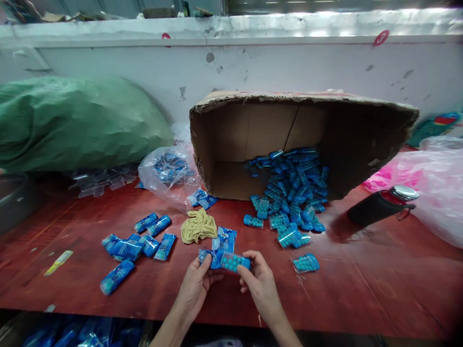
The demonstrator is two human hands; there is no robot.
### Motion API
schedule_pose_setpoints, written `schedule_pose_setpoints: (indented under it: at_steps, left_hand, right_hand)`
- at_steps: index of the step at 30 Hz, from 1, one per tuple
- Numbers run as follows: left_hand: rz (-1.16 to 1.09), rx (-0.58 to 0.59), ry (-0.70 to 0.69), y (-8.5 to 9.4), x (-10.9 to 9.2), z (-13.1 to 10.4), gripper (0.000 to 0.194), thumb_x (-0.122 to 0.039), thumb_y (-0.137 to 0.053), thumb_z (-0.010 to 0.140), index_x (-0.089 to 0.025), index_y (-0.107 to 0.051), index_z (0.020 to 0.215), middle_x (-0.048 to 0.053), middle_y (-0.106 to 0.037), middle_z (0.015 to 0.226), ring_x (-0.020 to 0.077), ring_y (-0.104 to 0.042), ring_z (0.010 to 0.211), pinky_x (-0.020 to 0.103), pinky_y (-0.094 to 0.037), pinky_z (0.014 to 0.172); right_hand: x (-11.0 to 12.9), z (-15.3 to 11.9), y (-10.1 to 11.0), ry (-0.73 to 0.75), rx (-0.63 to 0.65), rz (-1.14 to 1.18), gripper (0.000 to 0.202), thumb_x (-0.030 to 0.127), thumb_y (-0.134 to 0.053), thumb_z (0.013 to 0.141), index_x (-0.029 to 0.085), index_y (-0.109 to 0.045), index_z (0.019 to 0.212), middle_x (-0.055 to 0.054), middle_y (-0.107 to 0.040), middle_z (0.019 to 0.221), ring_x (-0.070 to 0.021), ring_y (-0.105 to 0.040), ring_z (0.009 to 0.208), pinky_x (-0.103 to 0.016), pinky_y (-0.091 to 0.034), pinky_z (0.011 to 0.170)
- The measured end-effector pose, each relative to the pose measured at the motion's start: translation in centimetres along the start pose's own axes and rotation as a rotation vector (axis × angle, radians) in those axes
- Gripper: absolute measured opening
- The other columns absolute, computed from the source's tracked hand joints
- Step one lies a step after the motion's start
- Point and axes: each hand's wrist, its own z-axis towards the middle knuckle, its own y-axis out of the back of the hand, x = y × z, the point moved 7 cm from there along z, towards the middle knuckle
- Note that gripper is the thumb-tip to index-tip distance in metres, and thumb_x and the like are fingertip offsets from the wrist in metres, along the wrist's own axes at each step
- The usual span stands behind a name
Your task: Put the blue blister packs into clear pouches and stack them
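My left hand (198,279) pinches a blue printed wrapper (213,259) near the table's front edge. Between the fingers of my right hand (258,274) is the blue-capped end of a clear case of turquoise balls (231,262). The case's other end meets the wrapper; how far it sits inside cannot be made out. Just behind lie another printed wrapper (227,236) and a crumpled yellow cloth (198,226). Several filled blue packets (126,248) lie to the left. A single case (306,263) rests on the right.
A cardboard box (224,180) on its side spills a heap of blue cases (292,193) onto the red table (347,299). Around it are a clear bag (166,168), a large green sack (79,120), a black bottle (376,207) and pink-white plastic (430,178).
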Motion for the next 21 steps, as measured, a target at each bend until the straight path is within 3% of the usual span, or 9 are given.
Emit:
schedule_pose_setpoints:
  at_steps: [9,13,17,19,21]
  left_hand:
    - [0.006,-0.022,0.014,0.5,0.5,0.3,0.017,-0.030,-0.062,0.070,-0.015,-0.054,0.074,0.003,-0.067,0.064,0.0155,-0.062,0.058,0.027,-0.050,0.055]
    - [-0.032,-0.044,0.027,0.8,0.8,0.4,0.018,-0.031,-0.061,0.070,-0.015,-0.053,0.074,0.003,-0.065,0.060,0.0175,-0.063,0.059,0.029,-0.050,0.055]
    - [-0.004,-0.067,0.051,1.0,0.9,0.6,0.020,-0.028,-0.066,0.065,-0.016,-0.053,0.073,0.001,-0.065,0.060,0.0183,-0.064,0.059,0.027,-0.049,0.053]
    - [0.025,-0.059,0.057,0.9,0.9,0.6,0.020,-0.028,-0.067,0.064,-0.016,-0.053,0.072,0.001,-0.064,0.060,0.0179,-0.063,0.059,0.027,-0.049,0.053]
    - [0.061,-0.043,0.041,0.6,0.9,0.6,0.019,-0.029,-0.066,0.065,-0.015,-0.055,0.071,0.001,-0.063,0.060,0.0164,-0.062,0.058,0.026,-0.048,0.053]
  right_hand:
    - [-0.2,0.0,-0.7,-0.063,0.057,0.030,0.024,0.031,-0.057,0.072,0.019,-0.043,0.088,0.007,-0.046,0.059,-0.0065,-0.044,0.041,-0.016,-0.039,0.032]
    - [-0.1,0.5,0.4,-0.030,0.012,-0.051,0.023,0.036,-0.053,0.074,0.020,-0.043,0.087,0.006,-0.047,0.061,-0.0077,-0.043,0.038,-0.021,-0.042,0.033]
    - [1.8,1.0,2.7,0.230,-0.127,-0.498,0.017,0.033,-0.052,0.076,0.020,-0.055,0.085,-0.002,-0.059,0.077,-0.0179,-0.058,0.068,-0.030,-0.048,0.062]
    - [2.9,0.9,3.2,0.350,-0.211,-0.723,0.019,0.032,-0.053,0.076,0.020,-0.059,0.089,-0.007,-0.061,0.092,-0.0247,-0.055,0.089,-0.039,-0.043,0.078]
    - [3.7,0.7,3.1,0.404,-0.252,-0.791,0.025,0.031,-0.054,0.076,0.021,-0.060,0.098,-0.011,-0.058,0.104,-0.0287,-0.050,0.100,-0.045,-0.037,0.086]
